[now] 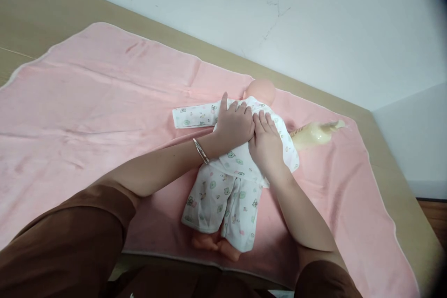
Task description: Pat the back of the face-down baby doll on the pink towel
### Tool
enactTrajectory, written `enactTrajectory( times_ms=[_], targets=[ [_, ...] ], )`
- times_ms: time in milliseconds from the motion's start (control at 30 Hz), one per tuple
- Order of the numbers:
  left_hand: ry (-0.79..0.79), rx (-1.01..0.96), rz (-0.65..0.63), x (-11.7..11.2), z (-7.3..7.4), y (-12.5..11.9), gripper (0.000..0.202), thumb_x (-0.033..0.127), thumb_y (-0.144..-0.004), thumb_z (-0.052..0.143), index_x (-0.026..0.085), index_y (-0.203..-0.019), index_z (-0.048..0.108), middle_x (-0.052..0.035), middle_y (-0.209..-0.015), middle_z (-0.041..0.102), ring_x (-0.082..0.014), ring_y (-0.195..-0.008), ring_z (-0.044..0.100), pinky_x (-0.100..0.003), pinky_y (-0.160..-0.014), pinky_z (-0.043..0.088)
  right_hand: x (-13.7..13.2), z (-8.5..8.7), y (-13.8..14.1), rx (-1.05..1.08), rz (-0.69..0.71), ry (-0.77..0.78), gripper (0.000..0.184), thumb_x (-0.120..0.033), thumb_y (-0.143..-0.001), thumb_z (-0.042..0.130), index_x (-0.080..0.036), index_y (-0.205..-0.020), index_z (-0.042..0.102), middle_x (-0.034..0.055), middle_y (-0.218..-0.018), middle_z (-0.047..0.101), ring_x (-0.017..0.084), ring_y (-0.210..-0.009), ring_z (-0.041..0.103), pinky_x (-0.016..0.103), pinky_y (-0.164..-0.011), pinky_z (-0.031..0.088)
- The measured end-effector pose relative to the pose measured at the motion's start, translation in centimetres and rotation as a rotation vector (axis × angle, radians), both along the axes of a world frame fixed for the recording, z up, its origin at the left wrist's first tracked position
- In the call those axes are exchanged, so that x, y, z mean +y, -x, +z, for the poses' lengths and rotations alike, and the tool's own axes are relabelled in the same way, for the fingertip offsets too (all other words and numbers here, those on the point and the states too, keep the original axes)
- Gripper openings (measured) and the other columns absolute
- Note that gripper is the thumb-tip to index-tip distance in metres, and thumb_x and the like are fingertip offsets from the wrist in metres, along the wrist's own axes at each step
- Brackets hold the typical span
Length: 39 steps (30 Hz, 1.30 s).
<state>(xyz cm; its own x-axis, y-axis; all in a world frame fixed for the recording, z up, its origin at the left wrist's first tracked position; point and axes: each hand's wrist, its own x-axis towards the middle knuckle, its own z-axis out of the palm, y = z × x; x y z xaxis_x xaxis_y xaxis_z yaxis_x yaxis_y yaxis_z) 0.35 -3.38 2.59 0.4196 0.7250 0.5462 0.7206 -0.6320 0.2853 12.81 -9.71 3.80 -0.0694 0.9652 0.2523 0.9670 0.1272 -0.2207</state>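
A baby doll in a white printed top and matching trousers lies on a pink blanket. Its bald head points away from me, with no face showing, and its feet point toward me. My left hand rests flat on the upper part of the top, thumb side toward the other hand. Beside it, my right hand lies on the top too, fingers extended and touching the left. Neither hand grasps anything that I can see. One sleeve stretches out to the left.
A pale yellow pump bottle lies on its side on the blanket, right of the doll. Under the blanket is a wooden table, its far edge against a white wall. The table's right edge shows at lower right.
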Motion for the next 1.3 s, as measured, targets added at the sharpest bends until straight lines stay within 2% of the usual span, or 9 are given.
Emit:
enactTrajectory(
  times_ms=[67, 267, 400, 500, 667, 867, 1033, 1167, 1300],
  targets=[
    [-0.011, 0.025, 0.017, -0.2, 0.1, 0.0, 0.038, 0.026, -0.098, 0.037, 0.011, -0.115, 0.067, -0.0187, -0.124, 0.069, -0.0364, -0.114, 0.063, -0.066, -0.122, 0.018, -0.3, 0.1, 0.3, -0.02, -0.016, -0.021, 0.054, -0.02, -0.097, 0.035, -0.002, -0.146, 0.049, 0.0185, -0.156, 0.045, 0.034, -0.152, 0.031, 0.055, -0.125, 0.029],
    [-0.003, 0.016, 0.009, 0.1, -0.1, -0.1, 0.036, 0.026, -0.097, 0.04, 0.011, -0.118, 0.066, -0.0186, -0.128, 0.067, -0.0349, -0.117, 0.062, -0.062, -0.118, 0.029, -0.8, -0.6, 0.5, 0.008, -0.062, -0.106, 0.051, -0.023, -0.099, 0.033, -0.012, -0.145, 0.054, 0.014, -0.152, 0.052, 0.034, -0.147, 0.04, 0.057, -0.12, 0.038],
    [0.087, -0.002, 0.002, 0.1, 0.2, -0.2, 0.04, 0.026, -0.095, 0.041, 0.008, -0.123, 0.063, -0.0214, -0.133, 0.064, -0.0378, -0.124, 0.06, -0.056, -0.098, 0.049, -0.8, -1.0, 0.5, -0.02, -0.088, -0.186, 0.048, -0.027, -0.1, 0.034, -0.019, -0.142, 0.057, 0.0091, -0.148, 0.057, 0.033, -0.142, 0.049, 0.056, -0.112, 0.048],
    [0.117, -0.004, 0.016, 0.0, 0.3, -0.2, 0.041, 0.026, -0.095, 0.041, 0.009, -0.126, 0.062, -0.0203, -0.136, 0.063, -0.0371, -0.127, 0.058, -0.051, -0.092, 0.054, -0.7, -1.2, 0.5, -0.037, -0.1, -0.214, 0.047, -0.029, -0.102, 0.034, -0.017, -0.14, 0.06, 0.01, -0.145, 0.059, 0.032, -0.14, 0.051, 0.053, -0.112, 0.048],
    [0.11, -0.047, 0.023, 0.3, -0.2, -0.3, 0.041, 0.027, -0.095, 0.044, 0.009, -0.127, 0.062, -0.0182, -0.137, 0.062, -0.037, -0.131, 0.055, -0.052, -0.1, 0.051, -0.6, -1.2, 0.3, -0.003, -0.068, -0.193, 0.05, -0.032, -0.103, 0.031, -0.015, -0.142, 0.057, 0.0104, -0.15, 0.054, 0.031, -0.147, 0.041, 0.055, -0.12, 0.038],
    [0.074, -0.105, 0.015, 1.1, -1.2, -0.4, 0.042, 0.027, -0.094, 0.045, 0.01, -0.129, 0.061, -0.0159, -0.136, 0.063, -0.0356, -0.132, 0.054, -0.051, -0.109, 0.044, 0.3, -0.5, -0.6, 0.1, -0.007, -0.04, 0.055, -0.031, -0.098, 0.036, -0.013, -0.149, 0.046, 0.0133, -0.161, 0.038, 0.032, -0.155, 0.023, 0.061, -0.124, 0.025],
    [0.1, -0.133, -0.074, 2.0, -1.5, -0.4, 0.043, 0.024, -0.091, 0.046, 0.01, -0.129, 0.061, -0.0156, -0.136, 0.063, -0.0321, -0.135, 0.051, -0.049, -0.118, 0.035, 1.5, -0.7, -2.2, 0.109, 0.103, 0.01, 0.06, -0.031, -0.095, 0.042, -0.02, -0.153, 0.039, 0.0077, -0.167, 0.026, 0.029, -0.157, 0.016, 0.062, -0.126, 0.014],
    [0.148, -0.091, -0.14, 2.7, -1.7, -0.3, 0.049, 0.024, -0.091, 0.044, 0.009, -0.137, 0.055, -0.0156, -0.147, 0.055, -0.0323, -0.142, 0.044, -0.053, -0.121, 0.029, 1.8, -0.9, -2.6, 0.111, 0.118, 0.016, 0.06, -0.035, -0.096, 0.042, -0.024, -0.155, 0.037, 0.0051, -0.168, 0.023, 0.029, -0.157, 0.014, 0.062, -0.126, 0.013],
    [0.106, -0.075, -0.137, 2.7, -1.8, -0.2, 0.048, 0.024, -0.093, 0.044, 0.012, -0.138, 0.056, -0.014, -0.146, 0.056, -0.0307, -0.14, 0.047, -0.052, -0.121, 0.03, 1.2, -0.6, -1.9, 0.091, 0.039, 0.0, 0.058, -0.037, -0.097, 0.043, -0.021, -0.153, 0.042, 0.0057, -0.166, 0.028, 0.036, -0.156, 0.014, 0.062, -0.125, 0.02]
  ],
)
